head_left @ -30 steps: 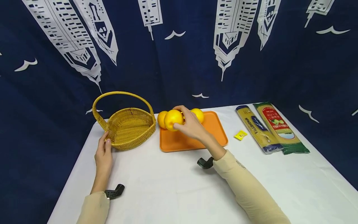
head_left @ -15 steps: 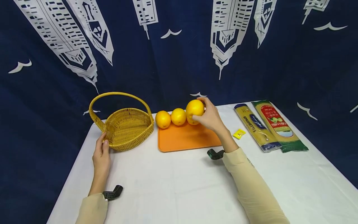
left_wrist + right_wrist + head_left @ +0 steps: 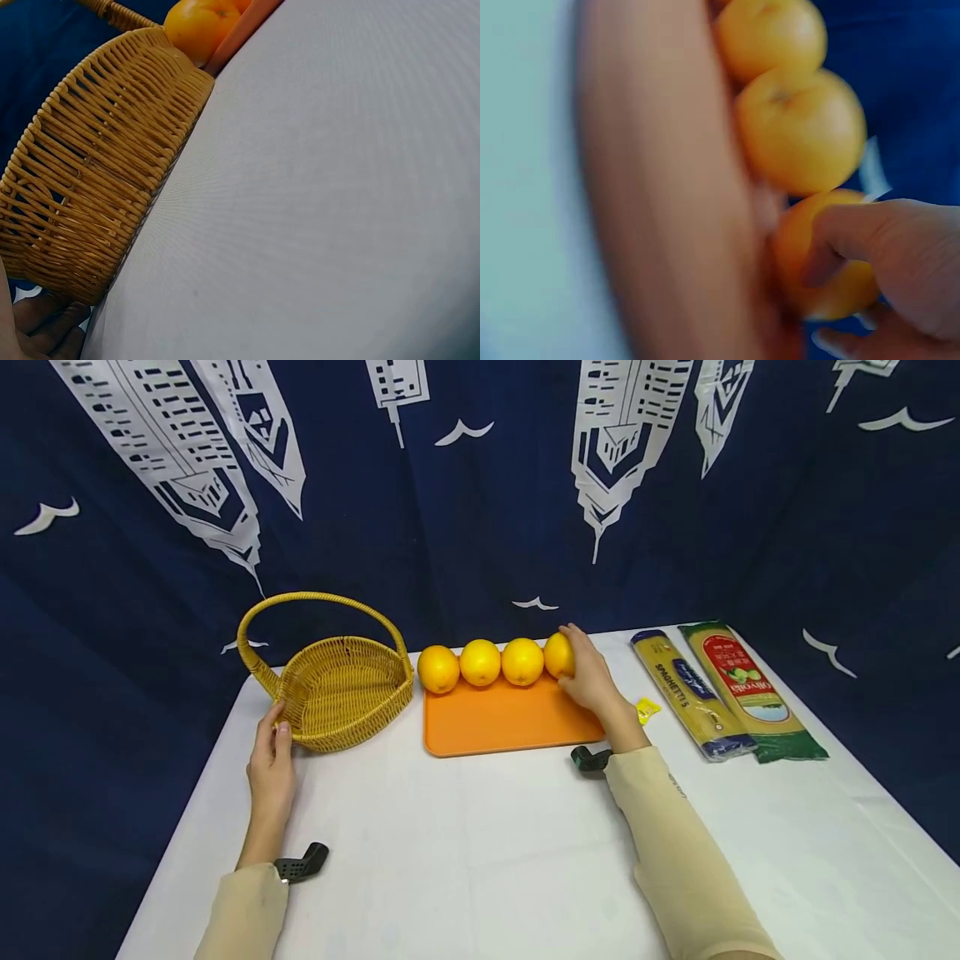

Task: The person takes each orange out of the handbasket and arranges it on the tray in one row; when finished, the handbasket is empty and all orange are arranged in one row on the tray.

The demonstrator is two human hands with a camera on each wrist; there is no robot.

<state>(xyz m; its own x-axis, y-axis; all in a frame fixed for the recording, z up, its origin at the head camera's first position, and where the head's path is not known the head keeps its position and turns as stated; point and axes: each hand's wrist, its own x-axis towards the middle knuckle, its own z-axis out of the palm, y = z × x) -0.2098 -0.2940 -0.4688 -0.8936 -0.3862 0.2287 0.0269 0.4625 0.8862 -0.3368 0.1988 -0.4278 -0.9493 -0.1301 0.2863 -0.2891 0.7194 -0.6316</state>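
A row of several oranges (image 3: 480, 662) lies along the back of the orange tray (image 3: 510, 718) in the head view. My right hand (image 3: 594, 681) grips the rightmost orange (image 3: 558, 654), which stands on the tray beside its neighbour; the right wrist view shows the thumb across this orange (image 3: 802, 251). Left of the tray stands a wicker basket (image 3: 341, 693) with a tall arched handle, nothing inside it. My left hand (image 3: 272, 768) holds the basket's left side, thumb toward the front. In the left wrist view its fingers (image 3: 49, 326) are partly hidden by the basket wall (image 3: 97, 165).
Right of the tray lie a small yellow packet (image 3: 647, 710), a spaghetti pack (image 3: 693, 693) and a green-and-gold pasta pack (image 3: 752, 693). A white cloth (image 3: 450, 843) covers the table. A dark blue curtain (image 3: 465, 552) hangs directly behind.
My right hand has carried an orange rightward from over the tray's left half and lowered it to the right end of the row. The left hand stays at the basket.
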